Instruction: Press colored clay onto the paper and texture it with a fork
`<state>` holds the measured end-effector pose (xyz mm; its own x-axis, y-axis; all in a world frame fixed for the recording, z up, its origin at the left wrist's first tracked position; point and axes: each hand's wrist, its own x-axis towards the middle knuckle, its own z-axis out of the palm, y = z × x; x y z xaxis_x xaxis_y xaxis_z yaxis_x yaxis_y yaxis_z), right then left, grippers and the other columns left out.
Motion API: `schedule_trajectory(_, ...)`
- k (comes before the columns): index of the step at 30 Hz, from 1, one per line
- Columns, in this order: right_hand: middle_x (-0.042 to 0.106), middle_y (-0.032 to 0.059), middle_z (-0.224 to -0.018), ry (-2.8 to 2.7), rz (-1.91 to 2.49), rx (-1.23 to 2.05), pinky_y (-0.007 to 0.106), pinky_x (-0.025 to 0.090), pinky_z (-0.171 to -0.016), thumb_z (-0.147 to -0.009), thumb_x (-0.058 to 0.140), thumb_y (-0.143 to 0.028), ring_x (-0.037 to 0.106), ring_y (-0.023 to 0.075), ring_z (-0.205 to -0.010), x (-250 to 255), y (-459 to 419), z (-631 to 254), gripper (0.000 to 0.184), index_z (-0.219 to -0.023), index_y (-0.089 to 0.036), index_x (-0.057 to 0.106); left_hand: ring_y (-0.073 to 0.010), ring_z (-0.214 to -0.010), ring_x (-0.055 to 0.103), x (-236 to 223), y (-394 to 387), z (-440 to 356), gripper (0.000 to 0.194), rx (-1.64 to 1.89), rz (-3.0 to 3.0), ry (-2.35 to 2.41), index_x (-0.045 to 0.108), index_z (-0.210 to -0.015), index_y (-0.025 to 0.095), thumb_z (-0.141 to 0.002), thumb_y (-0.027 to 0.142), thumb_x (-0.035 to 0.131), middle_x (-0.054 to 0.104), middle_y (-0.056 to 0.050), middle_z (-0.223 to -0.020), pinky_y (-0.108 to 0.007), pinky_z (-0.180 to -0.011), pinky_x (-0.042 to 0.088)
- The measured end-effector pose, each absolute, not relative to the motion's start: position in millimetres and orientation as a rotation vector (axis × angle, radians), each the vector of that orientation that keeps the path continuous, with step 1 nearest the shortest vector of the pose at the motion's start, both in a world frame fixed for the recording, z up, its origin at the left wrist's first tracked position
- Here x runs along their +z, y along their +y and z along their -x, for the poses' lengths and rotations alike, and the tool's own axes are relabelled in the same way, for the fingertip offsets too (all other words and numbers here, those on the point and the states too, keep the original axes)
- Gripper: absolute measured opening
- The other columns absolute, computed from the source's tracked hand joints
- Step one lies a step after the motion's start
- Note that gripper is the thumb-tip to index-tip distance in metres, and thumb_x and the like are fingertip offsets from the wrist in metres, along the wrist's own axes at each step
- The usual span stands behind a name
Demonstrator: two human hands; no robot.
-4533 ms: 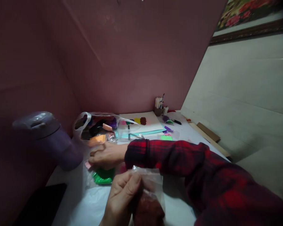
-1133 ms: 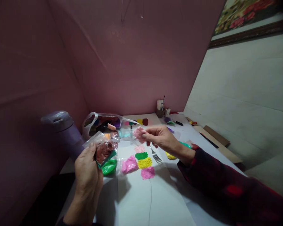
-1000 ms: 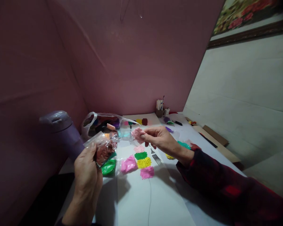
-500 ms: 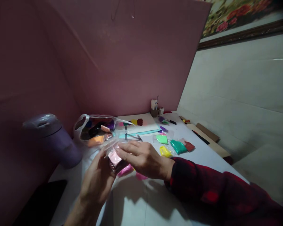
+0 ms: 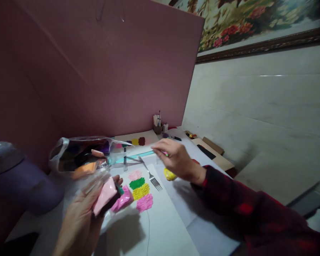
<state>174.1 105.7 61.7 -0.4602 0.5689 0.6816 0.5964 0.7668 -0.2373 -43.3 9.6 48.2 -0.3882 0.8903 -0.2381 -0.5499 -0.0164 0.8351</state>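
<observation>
My left hand [image 5: 78,218] is closed on a clear packet of pale pink clay [image 5: 105,194], with a dark packet under it, low over the table's left side. A magenta clay packet [image 5: 124,199] lies just beside it. My right hand [image 5: 176,160], in a red plaid sleeve, reaches out over the table's middle with its fingers drawn together; a small pink speck shows at the fingertips, too small to name. A yellow clay packet [image 5: 170,174] lies under that hand. On the white sheet [image 5: 154,227] sit pink, green, yellow and magenta textured clay patches [image 5: 140,188], with a fork [image 5: 150,174] beside them.
A clear plastic bag [image 5: 81,156] with several clay packets stands at the left, with a purple flask [image 5: 14,179] further left. A pen cup [image 5: 157,127] is at the back by the pink partition. Flat cardboard pieces [image 5: 212,149] lie at the right.
The pink clay, held in my right hand a second ago, went into my left hand. My right hand has moved off to the right over the table. The view has swung right.
</observation>
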Motion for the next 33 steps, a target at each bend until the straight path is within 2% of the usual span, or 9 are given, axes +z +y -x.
schedule_trajectory(3, 0.069, 0.0079, -0.078, -2.396, 1.364, 0.134, 0.031, 0.041, -0.067, -0.088, 0.056, -0.024, 0.062, 0.0207, -0.074, 56.2, 120.7, -208.5, 0.02, -0.077, -0.017, 0.07, -0.0252, -0.084, 0.071, 51.8, 2.7, 36.5, 0.028, 1.576, -0.477, 1.078, 0.077, -0.084, 0.019, -0.059, 0.029, 0.083, 0.076, -0.008, -0.095, -0.027, -0.065, 0.06)
schedule_trajectory(6, 0.069, 0.0089, -0.083, -2.587, 1.582, 0.235, 0.031, 0.037, -0.066, -0.084, 0.06, -0.031, 0.062, 0.0234, -0.078, 33.0, 118.7, -223.5, 0.016, -0.08, -0.018, 0.069, -0.0256, -0.075, 0.072, 47.7, -6.4, 29.0, 0.027, 1.473, -0.519, 1.035, 0.077, -0.079, 0.017, -0.056, 0.03, 0.086, 0.076, -0.01, -0.085, -0.028, -0.06, 0.059)
schedule_trajectory(11, 0.067, 0.0132, -0.096, -2.572, 1.693, 0.2, 0.034, 0.037, -0.073, -0.082, 0.061, -0.035, 0.062, 0.0283, -0.09, 7.9, 106.1, -219.5, 0.026, -0.1, -0.016, 0.061, -0.0248, -0.07, 0.072, 40.0, -17.6, 27.1, 0.024, 1.267, -0.668, 0.919, 0.077, -0.084, 0.015, -0.068, 0.032, 0.081, 0.076, -0.015, -0.078, -0.028, -0.059, 0.057)
schedule_trajectory(15, 0.067, 0.0117, -0.092, -2.521, 1.736, 0.308, 0.033, 0.036, -0.07, -0.078, 0.064, -0.034, 0.062, 0.0285, -0.088, 9.6, 106.3, -217.1, 0.041, -0.113, -0.015, 0.055, -0.0291, -0.08, 0.072, 49.3, -19.0, 45.1, 0.028, 1.562, -0.558, 1.017, 0.076, -0.086, 0.022, -0.062, 0.034, 0.082, 0.077, -0.009, -0.085, -0.032, -0.061, 0.059)
schedule_trajectory(19, 0.067, 0.0051, -0.084, -2.481, 1.681, 0.383, 0.031, 0.034, -0.066, -0.079, 0.061, -0.027, 0.061, 0.0236, -0.079, 6.7, 109.2, -221.9, 0.031, -0.109, -0.02, 0.057, -0.0283, -0.09, 0.07, 55.7, -14.9, 57.4, 0.031, 1.763, -0.543, 1.097, 0.076, -0.095, 0.024, -0.066, 0.035, 0.079, 0.077, -0.008, -0.089, -0.032, -0.072, 0.06)
schedule_trajectory(22, 0.066, 0.0055, -0.092, -2.453, 1.62, 0.372, 0.032, 0.036, -0.069, -0.086, 0.055, -0.034, 0.061, 0.0237, -0.085, 1.7, 110.8, -223.4, 0.019, -0.1, -0.022, 0.061, -0.0298, -0.072, 0.072, 52.7, -17.8, 51.9, 0.029, 1.632, -0.549, 1.049, 0.076, -0.09, 0.025, -0.064, 0.036, 0.08, 0.077, -0.009, -0.083, -0.037, -0.057, 0.06)
schedule_trajectory(24, 0.064, 0.0076, -0.101, -2.43, 1.613, 0.358, 0.033, 0.037, -0.074, -0.088, 0.051, -0.035, 0.06, 0.025, -0.091, -0.8, 112.4, -221.8, 0.022, -0.103, -0.022, 0.061, -0.0289, -0.064, 0.071, 49.0, -21.6, 45.3, 0.026, 1.514, -0.587, 1.017, 0.077, -0.085, 0.023, -0.063, 0.035, 0.082, 0.077, -0.011, -0.079, -0.037, -0.051, 0.058)
schedule_trajectory(27, 0.064, 0.0108, -0.107, -2.441, 1.611, 0.374, 0.035, 0.038, -0.078, -0.087, 0.052, -0.032, 0.06, 0.0274, -0.099, -2.6, 114.8, -217.4, 0.029, -0.113, -0.019, 0.058, -0.0263, -0.064, 0.071, 44.7, -25.3, 38.1, 0.021, 1.356, -0.673, 0.935, 0.078, -0.078, 0.019, -0.064, 0.035, 0.082, 0.076, -0.014, -0.076, -0.032, -0.054, 0.057)
schedule_trajectory(33, 0.067, 0.0058, -0.085, -2.398, 1.662, 0.447, 0.031, 0.035, -0.067, -0.081, 0.056, -0.027, 0.061, 0.0244, -0.085, -5.6, 116.8, -215.2, 0.015, -0.093, -0.019, 0.061, -0.0228, -0.064, 0.071, 42.9, -23.1, 35.8, 0.019, 1.291, -0.716, 0.88, 0.079, -0.078, 0.019, -0.067, 0.035, 0.081, 0.077, -0.013, -0.076, -0.029, -0.056, 0.057)
